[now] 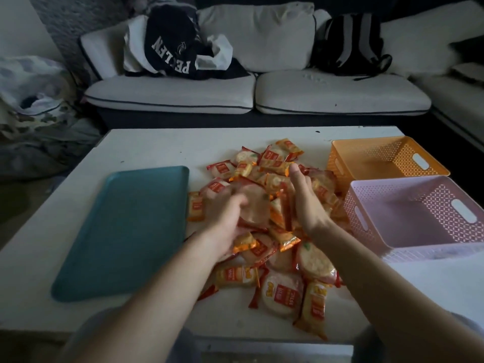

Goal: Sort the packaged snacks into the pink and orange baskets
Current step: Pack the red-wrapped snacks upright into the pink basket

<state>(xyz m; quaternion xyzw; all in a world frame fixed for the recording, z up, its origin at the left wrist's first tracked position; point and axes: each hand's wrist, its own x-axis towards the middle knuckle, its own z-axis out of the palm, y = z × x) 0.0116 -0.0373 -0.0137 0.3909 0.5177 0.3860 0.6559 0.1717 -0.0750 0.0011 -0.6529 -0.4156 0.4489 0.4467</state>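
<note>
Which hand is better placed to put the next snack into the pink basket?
The right hand. It rests open on the right side of the pile, beside the pink basket. The left hand is on the left side, nearer the tray, and would probably have to reach across the pile.

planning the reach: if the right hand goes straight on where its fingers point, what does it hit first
Probably the far snack packets of the pile, just beyond the fingertips of the right hand. Depth is unclear; it might pass above them toward the bare table.
</note>
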